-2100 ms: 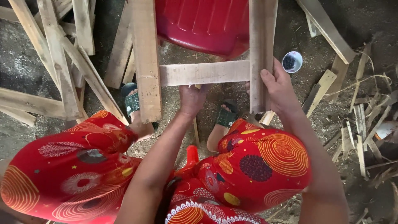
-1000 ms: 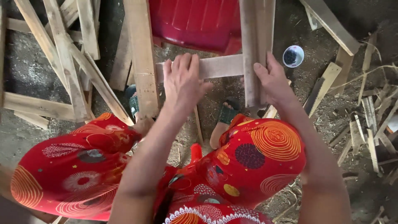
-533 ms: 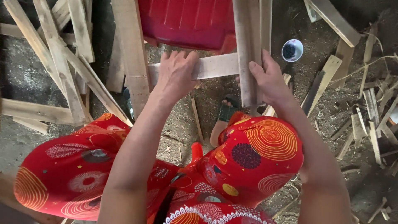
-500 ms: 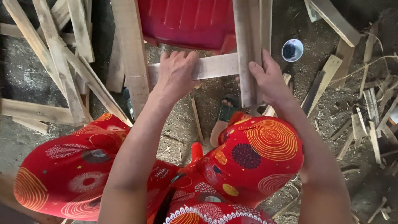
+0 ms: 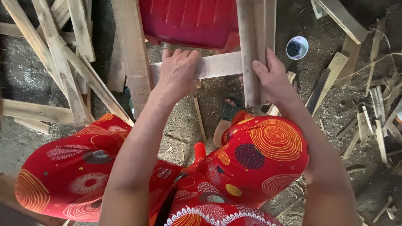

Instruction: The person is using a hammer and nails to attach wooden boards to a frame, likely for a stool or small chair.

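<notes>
Two hands on the frame, so we treat this as an alignment hold. Judgement: to do it well we keep the crosspiece (image 5: 217, 65) square to both uprights and pressed flat, with even pressure from each side so nothing racks.

Biggest item first: the red plastic chair (image 5: 188, 19), smooth and glossy, sits just beyond our fingers, behind the frame. Left upright plank (image 5: 132, 54) is wide, rough-sawn, pale, and runs past the left hand's wrist side. Right upright slats (image 5: 253, 46) are a narrower pair, side by side, with coarse grain.

The crosspiece is a flat pale board spanning between them, under the left palm and butting the slats at the right.

Left hand (image 5: 178, 75) lies over the crosspiece, fingers (image 5: 180, 56) curled over its far edge, clamping down on it. Right hand (image 5: 274, 77) wraps the near end of the right slats, thumb on the inner face, fingers round the outer edge: gripped, not loose.

Offcuts (image 5: 50, 71) lie stacked left of the left hand, more scrap to the right of the right hand. A small white cup (image 5: 297, 47) with dark contents stands on the dirt floor just beyond the right fingers. Sawdust covers the floor everywhere.
</notes>
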